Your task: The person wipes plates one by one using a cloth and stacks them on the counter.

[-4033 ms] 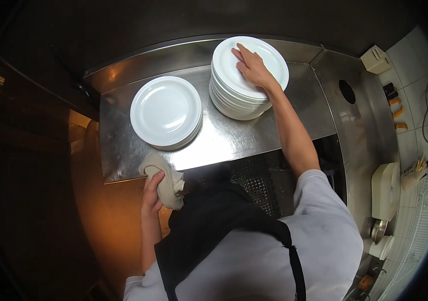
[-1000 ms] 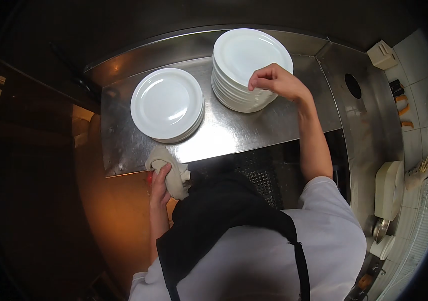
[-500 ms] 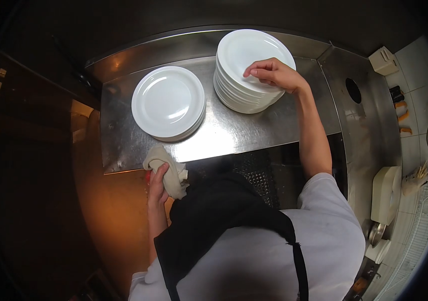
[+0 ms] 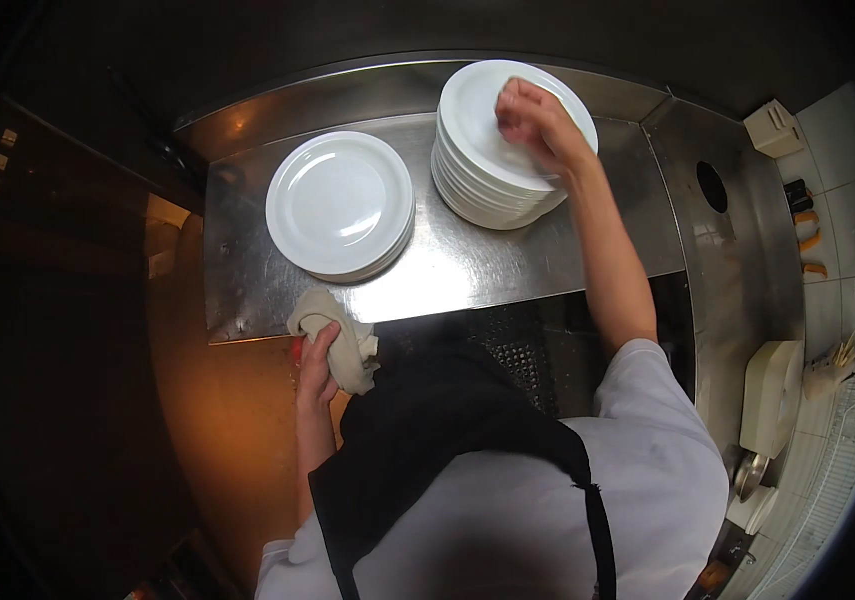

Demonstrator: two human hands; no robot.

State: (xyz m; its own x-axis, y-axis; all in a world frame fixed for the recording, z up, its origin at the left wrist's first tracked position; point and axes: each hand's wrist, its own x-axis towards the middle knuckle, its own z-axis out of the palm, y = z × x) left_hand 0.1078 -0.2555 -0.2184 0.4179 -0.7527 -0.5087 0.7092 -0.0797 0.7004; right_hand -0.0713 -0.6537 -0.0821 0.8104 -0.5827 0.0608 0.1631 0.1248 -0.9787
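My left hand (image 4: 317, 365) grips a bunched beige cloth (image 4: 332, 335) just in front of the steel counter's edge. Something small and red shows beside those fingers; its kind I cannot make out. Behind the cloth stands a short stack of white plates (image 4: 339, 203). To its right rises a taller stack of white plates (image 4: 487, 120). My right hand (image 4: 539, 122) is over the top plate of that stack, its fingers curled in and slightly blurred. No object shows in it, and whether it touches the plate I cannot tell.
Both stacks stand on a stainless steel counter (image 4: 247, 290) with a raised back edge. At the right is another steel surface with a round hole (image 4: 711, 187). Orange-handled tools (image 4: 808, 240) and a cream container (image 4: 771, 398) lie farther right. A black perforated mat (image 4: 517, 365) lies below.
My right hand has moved left and back over the top plate, and its fingers have curled in more. My left hand still holds the cloth in about the same place.
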